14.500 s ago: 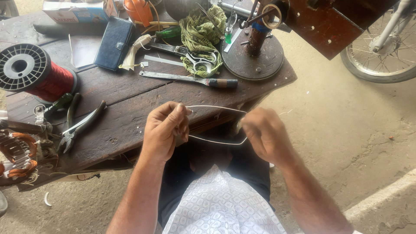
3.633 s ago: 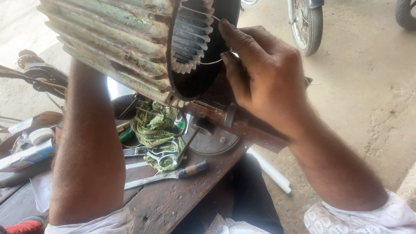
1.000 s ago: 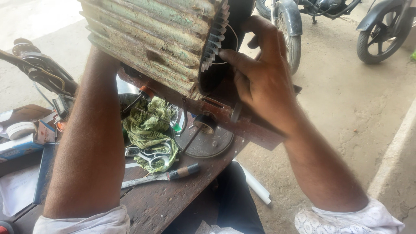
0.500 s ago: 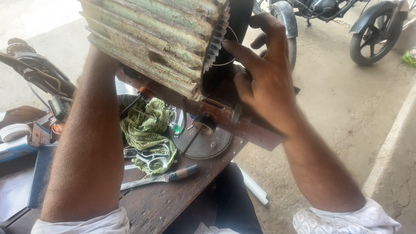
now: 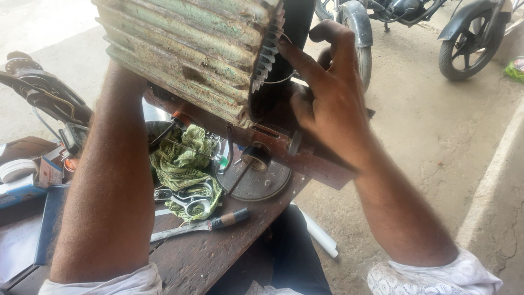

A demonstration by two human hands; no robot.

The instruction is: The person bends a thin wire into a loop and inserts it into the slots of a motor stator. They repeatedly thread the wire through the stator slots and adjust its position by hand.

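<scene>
Right hand: the right hand (image 5: 333,104) is spread against the open end of the motor housing (image 5: 191,49), fingers stretched toward the bore, fingertips at a thin wire (image 5: 281,79) by the toothed inner edge; whether it pinches the wire cannot be told.
Left hand: the left forearm (image 5: 109,180) rises behind the housing; the hand itself is hidden, so its grip cannot be told.
Motor housing: ribbed, flaking green paint, raised above the wooden table (image 5: 196,262), open end facing right.
Beneath it: a rusty brown metal bracket (image 5: 305,158) and a round grey disc (image 5: 256,180).
On the table: a crumpled green cloth (image 5: 185,158), scissors (image 5: 191,199) on it, a flat tool with a dark handle (image 5: 202,225) just in front.
Background: motorcycle wheels (image 5: 464,43) on the concrete floor.
</scene>
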